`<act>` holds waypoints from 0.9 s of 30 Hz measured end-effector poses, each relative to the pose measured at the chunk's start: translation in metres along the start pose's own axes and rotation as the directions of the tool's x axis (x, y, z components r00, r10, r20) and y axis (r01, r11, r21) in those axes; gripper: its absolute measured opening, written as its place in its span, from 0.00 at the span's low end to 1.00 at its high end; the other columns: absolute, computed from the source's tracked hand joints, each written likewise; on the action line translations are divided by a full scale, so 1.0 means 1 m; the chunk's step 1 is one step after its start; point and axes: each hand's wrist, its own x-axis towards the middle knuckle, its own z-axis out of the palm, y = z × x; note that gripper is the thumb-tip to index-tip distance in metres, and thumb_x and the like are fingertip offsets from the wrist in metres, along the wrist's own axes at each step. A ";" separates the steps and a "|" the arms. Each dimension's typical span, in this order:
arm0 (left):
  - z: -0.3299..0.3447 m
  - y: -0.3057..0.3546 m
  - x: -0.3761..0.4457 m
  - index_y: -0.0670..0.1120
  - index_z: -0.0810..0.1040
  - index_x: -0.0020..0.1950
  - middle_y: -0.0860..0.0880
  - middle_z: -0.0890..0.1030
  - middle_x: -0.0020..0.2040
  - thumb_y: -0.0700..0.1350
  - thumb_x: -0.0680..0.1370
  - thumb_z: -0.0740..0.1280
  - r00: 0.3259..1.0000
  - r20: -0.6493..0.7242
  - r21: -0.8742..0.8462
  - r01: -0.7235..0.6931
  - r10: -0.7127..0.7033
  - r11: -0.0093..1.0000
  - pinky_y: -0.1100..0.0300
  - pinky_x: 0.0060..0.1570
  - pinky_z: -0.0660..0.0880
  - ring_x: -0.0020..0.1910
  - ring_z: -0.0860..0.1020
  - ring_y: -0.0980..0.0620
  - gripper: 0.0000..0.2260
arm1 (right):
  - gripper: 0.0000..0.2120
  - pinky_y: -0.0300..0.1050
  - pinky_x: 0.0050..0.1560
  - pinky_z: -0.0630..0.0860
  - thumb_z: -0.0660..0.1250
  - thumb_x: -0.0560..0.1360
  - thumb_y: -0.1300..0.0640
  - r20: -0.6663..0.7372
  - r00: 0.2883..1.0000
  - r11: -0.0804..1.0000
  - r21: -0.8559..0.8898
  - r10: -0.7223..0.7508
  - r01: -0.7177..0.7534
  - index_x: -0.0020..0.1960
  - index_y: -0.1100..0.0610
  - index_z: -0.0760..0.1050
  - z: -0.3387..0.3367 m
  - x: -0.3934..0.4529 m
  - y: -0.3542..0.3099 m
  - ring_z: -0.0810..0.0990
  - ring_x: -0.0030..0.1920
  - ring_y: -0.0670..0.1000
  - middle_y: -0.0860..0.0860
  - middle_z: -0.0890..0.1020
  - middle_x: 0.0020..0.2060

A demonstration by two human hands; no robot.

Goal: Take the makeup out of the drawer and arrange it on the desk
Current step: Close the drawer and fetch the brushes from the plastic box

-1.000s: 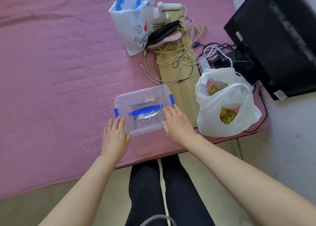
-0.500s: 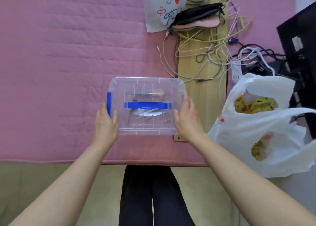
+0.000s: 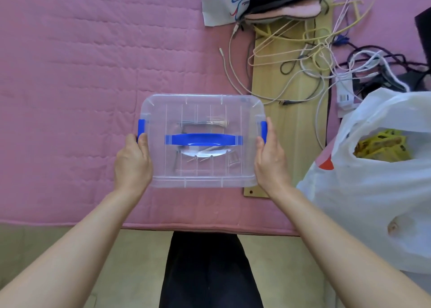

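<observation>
A clear plastic storage box with a blue handle on its lid and a blue latch on each end sits on the pink quilted mat. Thin makeup tools show faintly through the lid. My left hand grips the box's left end, thumb on the blue left latch. My right hand grips the right end, thumb beside the right latch. The lid is closed.
A white plastic bag with yellow packets stands at the right. A wooden board with tangled cables lies behind the box. A printed white bag and a black-and-pink pouch lie at the back. My dark-trousered legs are below.
My hands went from resting at the box's near side to gripping its two ends. The view has come closer and now looks straight down on the box.
</observation>
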 end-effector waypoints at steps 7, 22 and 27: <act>0.005 0.000 -0.002 0.42 0.67 0.44 0.39 0.73 0.35 0.52 0.84 0.50 0.998 -0.062 -0.043 0.003 -0.005 0.999 0.50 0.33 0.61 0.34 0.68 0.40 0.17 | 0.24 0.42 0.50 0.64 0.51 0.83 0.55 -0.060 0.998 0.996 -0.081 -0.034 0.030 0.78 0.50 0.52 0.002 -0.001 -0.001 0.74 0.59 0.59 0.57 0.75 0.63; -0.002 -0.005 0.013 0.45 0.75 0.54 0.49 0.77 0.46 0.50 0.81 0.53 0.898 0.244 -0.403 0.438 -0.367 0.804 0.53 0.48 0.69 0.46 0.73 0.47 0.14 | 0.13 0.49 0.38 0.62 0.51 0.81 0.59 -0.116 0.950 0.955 0.093 0.292 -0.282 0.41 0.59 0.68 -0.002 0.010 0.004 0.70 0.39 0.57 0.50 0.71 0.32; -0.006 -0.005 0.007 0.51 0.73 0.61 0.54 0.78 0.53 0.47 0.80 0.54 0.962 0.121 -0.425 0.273 -0.244 0.863 0.55 0.53 0.72 0.54 0.76 0.51 0.13 | 0.12 0.46 0.40 0.64 0.52 0.80 0.58 -0.074 0.942 0.944 0.067 0.327 -0.322 0.48 0.58 0.74 -0.010 0.006 0.001 0.72 0.43 0.54 0.50 0.75 0.39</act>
